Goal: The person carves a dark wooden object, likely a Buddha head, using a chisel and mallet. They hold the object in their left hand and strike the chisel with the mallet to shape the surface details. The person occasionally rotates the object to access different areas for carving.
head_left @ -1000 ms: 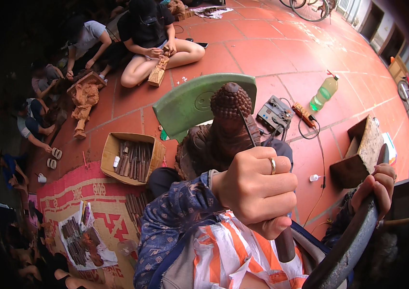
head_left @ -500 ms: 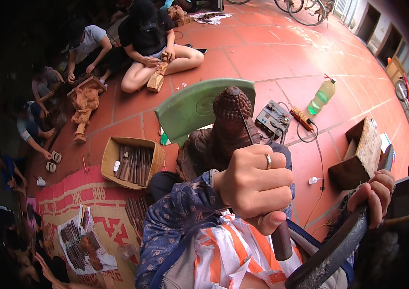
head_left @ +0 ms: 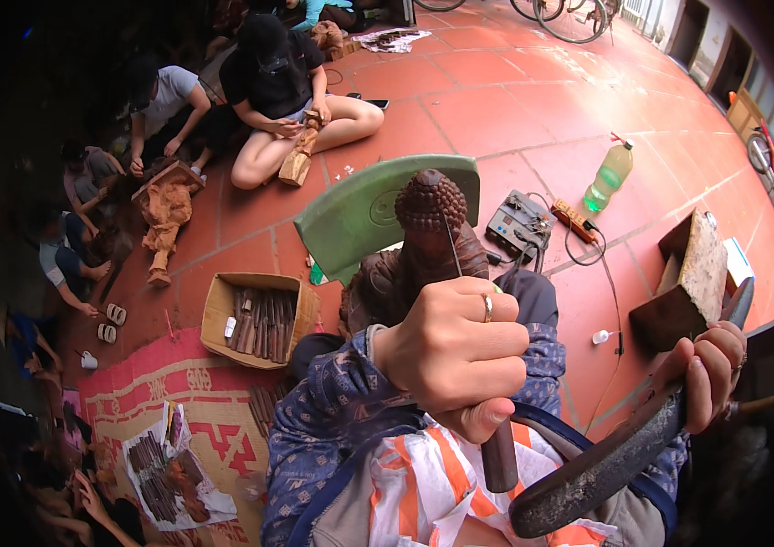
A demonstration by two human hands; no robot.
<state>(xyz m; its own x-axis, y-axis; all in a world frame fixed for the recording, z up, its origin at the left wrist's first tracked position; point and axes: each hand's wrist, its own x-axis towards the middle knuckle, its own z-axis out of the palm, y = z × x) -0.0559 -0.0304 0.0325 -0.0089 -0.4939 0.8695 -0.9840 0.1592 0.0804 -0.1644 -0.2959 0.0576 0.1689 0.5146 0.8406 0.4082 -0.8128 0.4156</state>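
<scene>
My left hand (head_left: 455,360) is closed round a carving chisel (head_left: 500,460). Its dark handle sticks out below the fist, and the thin blade slants up to the face of a dark brown carved wooden statue (head_left: 432,202) with a knobbly head. I cannot tell whether the tip touches the wood. On the right, my right hand (head_left: 715,374) grips a dark, curved, club-like mallet (head_left: 601,469), whose thick near end lies close to the chisel's butt. The statue's lower part is hidden behind my left hand and sleeve.
A green chair back (head_left: 350,219) rises behind the statue. Left of it stand a cardboard box of chisels (head_left: 214,314) and a patterned mat (head_left: 200,383). To the right are a grey power unit (head_left: 516,223), a green bottle (head_left: 610,175) and a wooden box (head_left: 701,273). Other people carve nearby.
My left hand with the chisel has shifted a little left in the picture. The mallet's near end has come left, closer to the chisel handle. The whole view has tilted slightly.
</scene>
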